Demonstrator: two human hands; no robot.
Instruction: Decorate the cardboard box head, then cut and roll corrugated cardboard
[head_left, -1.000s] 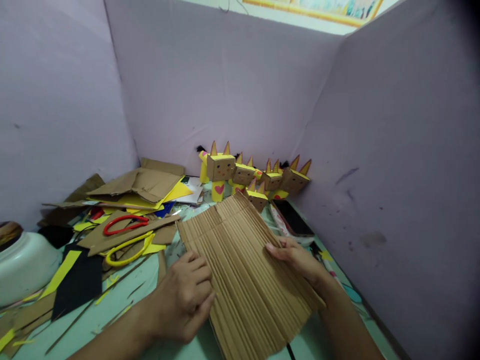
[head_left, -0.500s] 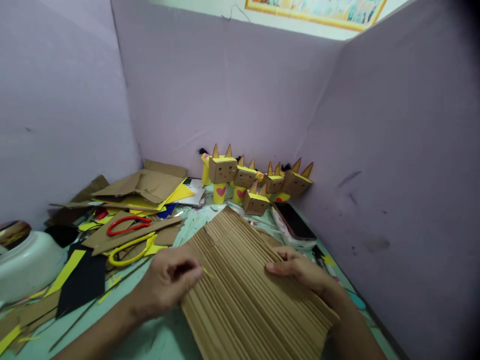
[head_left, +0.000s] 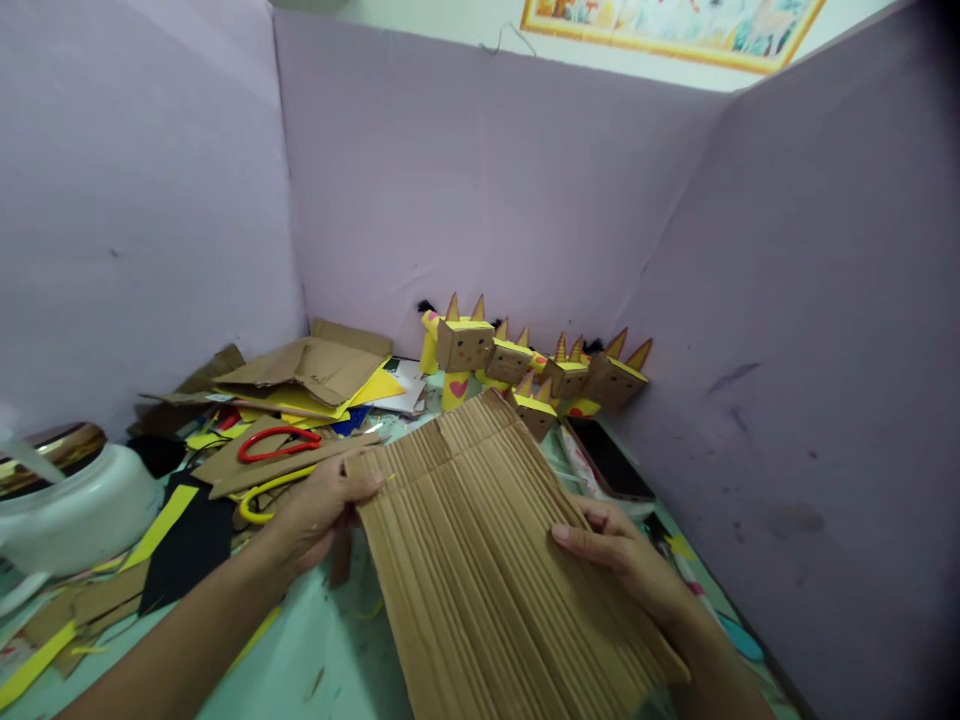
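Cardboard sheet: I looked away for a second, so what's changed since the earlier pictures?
The left hand has moved forward along the left side of the sheet and now grips its far left corner, partly hiding the yellow handle. The right hand stays on the right edge; the red handle and the figures stayed put.

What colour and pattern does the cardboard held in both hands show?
The cardboard is brown with darker and lighter parallel stripes, seen best in the head view.
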